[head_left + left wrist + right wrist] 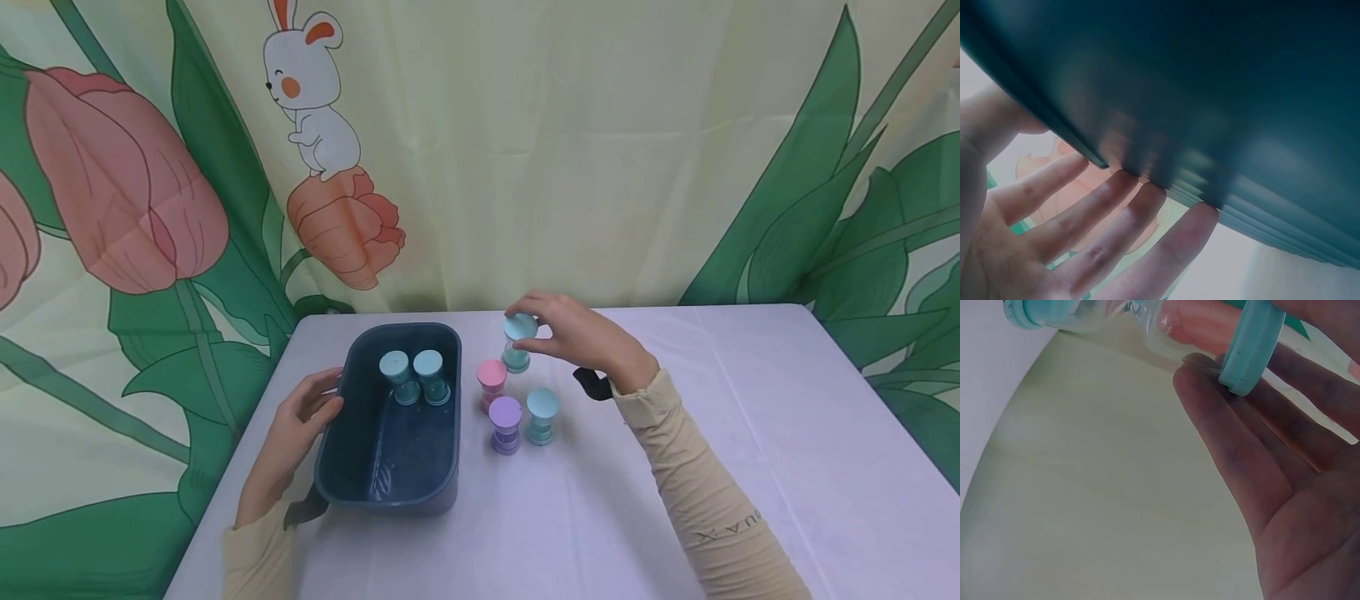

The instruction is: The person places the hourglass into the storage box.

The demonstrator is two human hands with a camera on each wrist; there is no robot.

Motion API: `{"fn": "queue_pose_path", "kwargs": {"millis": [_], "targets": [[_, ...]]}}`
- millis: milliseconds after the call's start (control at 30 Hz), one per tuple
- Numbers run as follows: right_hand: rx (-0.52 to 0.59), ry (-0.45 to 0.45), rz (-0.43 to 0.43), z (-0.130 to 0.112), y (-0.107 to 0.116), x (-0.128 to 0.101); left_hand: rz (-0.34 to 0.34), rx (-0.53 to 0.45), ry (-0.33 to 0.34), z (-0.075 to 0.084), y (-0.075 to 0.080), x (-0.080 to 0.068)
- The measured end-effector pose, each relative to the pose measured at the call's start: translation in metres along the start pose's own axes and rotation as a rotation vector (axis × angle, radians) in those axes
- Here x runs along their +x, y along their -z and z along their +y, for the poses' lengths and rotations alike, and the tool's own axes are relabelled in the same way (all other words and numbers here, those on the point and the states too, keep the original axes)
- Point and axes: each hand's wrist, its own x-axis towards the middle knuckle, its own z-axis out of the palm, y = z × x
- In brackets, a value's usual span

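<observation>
At lower left my left hand (296, 425) rests flat, fingers straight, against the dark bin's (352, 475) left wall. Bare table (750, 433) stretches right of centre. Just above centre, my right hand (577, 337) pinches the top of a teal hourglass (517, 342) beside the bin.

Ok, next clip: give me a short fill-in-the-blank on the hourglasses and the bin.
1. The dark blue bin holds ____ teal hourglasses.
2. The right hand grips a ____ hourglass by its top cap.
3. The left hand touches the bin's ____ wall.
4. Between the pink hourglass and the near table edge stands a ____ hourglass beside a teal one.

Missing words: two; teal; left; purple
</observation>
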Motion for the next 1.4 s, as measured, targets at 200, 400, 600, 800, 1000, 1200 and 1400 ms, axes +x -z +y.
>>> {"fn": "queue_pose_path", "kwargs": {"millis": [200,400,600,800,1000,1200,1400], "targets": [[-0.003,0.007,0.004,-0.002,0.004,0.0,-0.002,-0.002,0.0,0.0,0.0,0.0],[0.0,0.016,0.018,-0.006,0.009,0.001,-0.005,-0.002,0.0,0.0,0.0,0.0],[0.001,0.035,0.03,-0.007,0.009,0.004,-0.002,0.008,0.001,-0.001,0.0,0.001],[-0.007,0.046,0.034,-0.009,0.01,0.006,0.003,0.0,-0.002,-0.001,0.0,0.001],[-0.003,0.056,0.035,-0.012,0.011,0.009,0.001,0.005,-0.004,0.0,0.0,0.001],[-0.01,0.07,0.052,-0.015,0.012,0.011,-0.007,-0.006,-0.009,-0.001,0.001,0.001],[-0.012,0.083,0.059,-0.019,0.012,0.013,-0.008,-0.005,-0.008,-0.001,0.001,0.001]]}}
